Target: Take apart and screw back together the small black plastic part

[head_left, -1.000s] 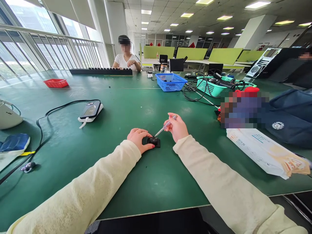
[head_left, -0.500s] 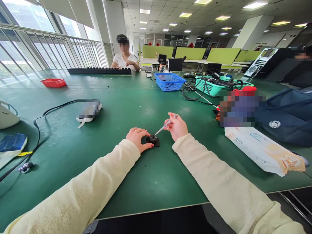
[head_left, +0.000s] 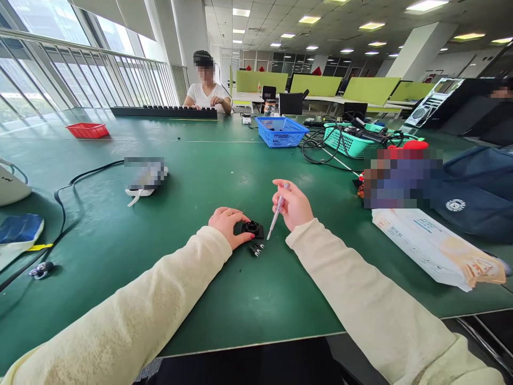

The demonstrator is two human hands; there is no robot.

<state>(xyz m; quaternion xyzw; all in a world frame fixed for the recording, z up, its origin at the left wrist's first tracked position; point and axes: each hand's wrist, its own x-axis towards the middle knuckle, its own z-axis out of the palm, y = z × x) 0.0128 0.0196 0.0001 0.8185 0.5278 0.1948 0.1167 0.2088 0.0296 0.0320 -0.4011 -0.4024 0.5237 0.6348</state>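
Observation:
My left hand (head_left: 229,225) grips the left side of a small black square part with a round opening (head_left: 253,229), which rests on the green table. Just in front of it lies a small black piece with pale metal prongs (head_left: 256,249), apart from the square part. In my right hand (head_left: 295,202) is a slim screwdriver with a clear handle (head_left: 276,214). Its tip points down, a little to the right of the black part and not touching it.
Back right stand a blue basket (head_left: 281,132) and a green basket (head_left: 348,141) with cables. A white packet (head_left: 433,246) and a dark blue bag (head_left: 476,187) lie on the right. Leftward are a red tray (head_left: 87,131) and a black cord (head_left: 60,208). Another person (head_left: 206,91) sits across the table.
The pronged black piece has come away from the square part and now lies in front of it. My right hand's screwdriver has swung off the part, from slanted to more upright.

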